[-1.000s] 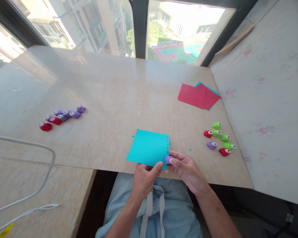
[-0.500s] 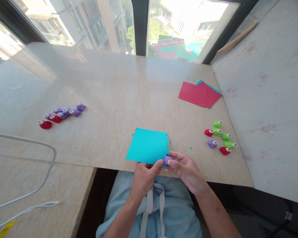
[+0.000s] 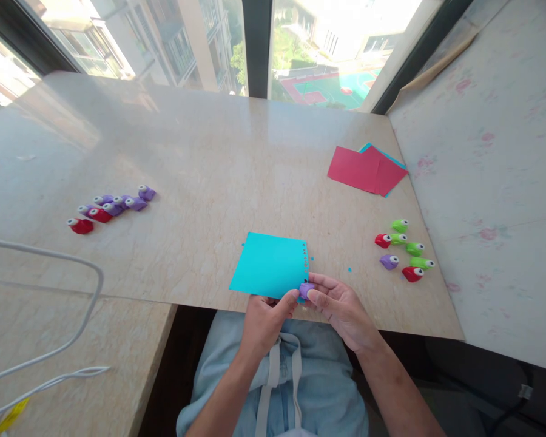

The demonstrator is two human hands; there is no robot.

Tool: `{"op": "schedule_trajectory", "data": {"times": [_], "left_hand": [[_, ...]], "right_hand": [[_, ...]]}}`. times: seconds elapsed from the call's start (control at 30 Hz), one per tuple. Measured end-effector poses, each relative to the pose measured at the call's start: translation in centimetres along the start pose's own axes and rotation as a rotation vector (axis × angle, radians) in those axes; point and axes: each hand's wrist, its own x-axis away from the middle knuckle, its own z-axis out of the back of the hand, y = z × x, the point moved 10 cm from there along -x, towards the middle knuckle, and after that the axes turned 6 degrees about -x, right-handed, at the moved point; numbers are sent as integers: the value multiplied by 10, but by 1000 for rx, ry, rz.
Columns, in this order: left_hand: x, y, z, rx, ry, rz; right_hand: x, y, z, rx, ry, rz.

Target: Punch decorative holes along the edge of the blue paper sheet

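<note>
A blue sheet of paper (image 3: 269,265) with a row of small holes down its right edge lies near the front of the counter. My left hand (image 3: 266,318) pinches its lower edge, thumb on top and fingers underneath. At the lower right corner of the sheet sits a small purple hole punch (image 3: 306,290), gripped between the thumb and fingers of my right hand (image 3: 341,306). My left thumb tip is close to the punch, perhaps touching it. Where the punch meets the paper is mostly covered. Tiny blue paper bits (image 3: 350,269) are scattered beside the sheet.
Several purple and red hole punches (image 3: 113,209) are grouped at the left. More, in green, red and purple (image 3: 413,274), stand at the right. Red and blue paper sheets (image 3: 364,172) overlap by the wall. A white cable (image 3: 88,309) crosses the left front.
The whole view has shifted slightly. Both hands, the blue paper and the purple hole punch keep nearly the same positions.
</note>
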Motion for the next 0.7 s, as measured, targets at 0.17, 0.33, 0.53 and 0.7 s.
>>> {"op": "schedule_trajectory", "data": {"times": [0.17,0.33,0.53,0.7], "left_hand": [[-3,-2,-2,12,-11,3],[-4,-4,-3,-4,-14,5],[-4,-2,-2,-4,-3,5],[-3,-5,0,-6,9,21]], "right_hand": [[-1,-3,0,30,-15,32],[1,-2,1,44,-13,51],[-1,-1,4,26,68,82],[-5,-3,0,18,68,90]]}}
